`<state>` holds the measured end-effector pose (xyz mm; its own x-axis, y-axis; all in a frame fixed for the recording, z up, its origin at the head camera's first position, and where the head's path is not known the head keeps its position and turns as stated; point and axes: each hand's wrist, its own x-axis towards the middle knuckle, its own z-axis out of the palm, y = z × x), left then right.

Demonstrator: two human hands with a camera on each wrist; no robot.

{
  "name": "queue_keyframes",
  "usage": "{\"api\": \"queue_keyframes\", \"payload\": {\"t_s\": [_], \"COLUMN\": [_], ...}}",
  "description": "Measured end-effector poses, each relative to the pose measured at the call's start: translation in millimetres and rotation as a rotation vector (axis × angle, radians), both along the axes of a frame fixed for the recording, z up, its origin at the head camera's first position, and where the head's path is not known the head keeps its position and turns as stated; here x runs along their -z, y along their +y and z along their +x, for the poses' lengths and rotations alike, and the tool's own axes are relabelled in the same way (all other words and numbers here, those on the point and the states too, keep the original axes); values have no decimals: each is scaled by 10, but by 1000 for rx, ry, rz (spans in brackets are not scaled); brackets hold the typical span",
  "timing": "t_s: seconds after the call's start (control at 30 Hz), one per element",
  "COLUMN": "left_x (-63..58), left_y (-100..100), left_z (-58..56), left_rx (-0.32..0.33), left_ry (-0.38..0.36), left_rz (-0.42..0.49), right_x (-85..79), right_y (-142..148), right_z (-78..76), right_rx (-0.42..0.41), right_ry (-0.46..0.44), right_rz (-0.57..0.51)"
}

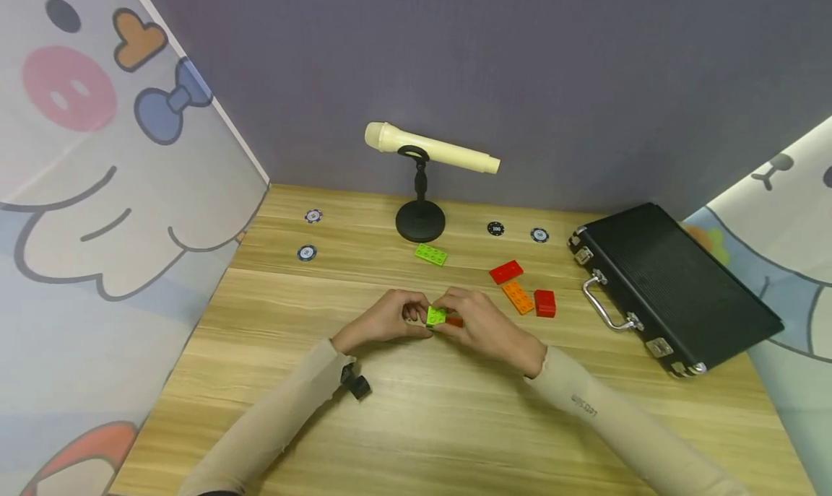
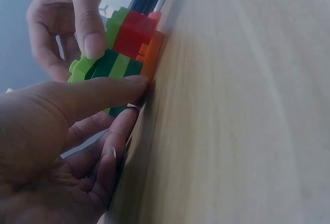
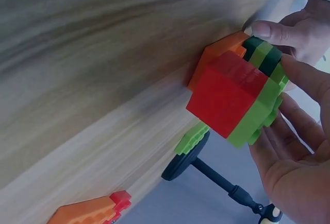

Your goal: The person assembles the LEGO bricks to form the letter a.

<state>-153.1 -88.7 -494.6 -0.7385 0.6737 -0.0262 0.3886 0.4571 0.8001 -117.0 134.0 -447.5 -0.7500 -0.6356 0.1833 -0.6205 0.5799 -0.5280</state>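
A small stack of toy building bricks [image 1: 436,315] is between the two hands, low over the table. Its orange base piece [image 2: 152,54] carries a red block [image 3: 227,95] and striped dark green and lime bricks [image 2: 114,65], with a lime studded piece [image 3: 258,113] on top. My left hand [image 1: 393,317] pinches the striped end, thumb along the near side and fingers behind. From the right, my right hand [image 1: 477,323] grips the lime top piece between thumb and fingers, partly covering the red and orange parts in the head view.
Loose bricks lie beyond: lime [image 1: 431,254], flat red [image 1: 506,271], orange [image 1: 518,297] and red [image 1: 544,303]. A microphone [image 1: 442,149] rests on a black stand [image 1: 420,222]. Poker chips [image 1: 307,253] are scattered about. At right lies a black case [image 1: 676,286].
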Motion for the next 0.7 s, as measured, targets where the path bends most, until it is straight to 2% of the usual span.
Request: {"api": "queue_keyframes", "payload": {"t_s": [0.43, 0.7], "left_x": [35, 7], "left_y": [-21, -2], "left_z": [-9, -15], "left_rx": [11, 22], "left_ry": [26, 28], "left_rz": [5, 2], "right_x": [-47, 1], "right_y": [-56, -37], "right_z": [42, 46], "right_rx": [27, 39], "right_ry": [56, 34], "right_rz": [133, 108]}}
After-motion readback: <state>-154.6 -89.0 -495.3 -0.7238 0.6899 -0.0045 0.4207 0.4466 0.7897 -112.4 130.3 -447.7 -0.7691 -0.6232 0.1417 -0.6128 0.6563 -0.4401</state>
